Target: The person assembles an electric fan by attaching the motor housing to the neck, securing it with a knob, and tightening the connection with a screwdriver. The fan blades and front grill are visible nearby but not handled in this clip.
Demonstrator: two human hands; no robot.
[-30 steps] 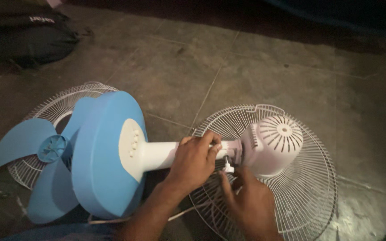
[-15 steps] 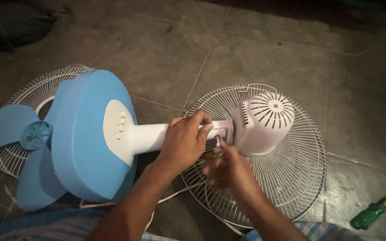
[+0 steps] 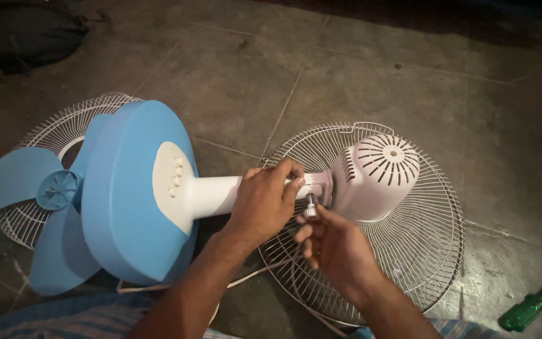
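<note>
Firmly, left hand (image 3: 263,204) wraps the fan stem (image 3: 217,193) — right hand (image 3: 337,245) pinches the knob (image 3: 310,210).

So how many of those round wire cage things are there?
2. One wire guard lies on the floor under the white motor housing. The other wire guard lies at the left, mostly hidden behind the blue blades and blue base.

White-necked fan (image 3: 221,191) with blue base (image 3: 136,194), sideways on wire guard (image 3: 409,251)

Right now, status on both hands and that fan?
Left hand wrapped round white fan neck. Right hand fingertips on small knob at the motor housing. Wire guard underneath; nothing blocking.
</note>
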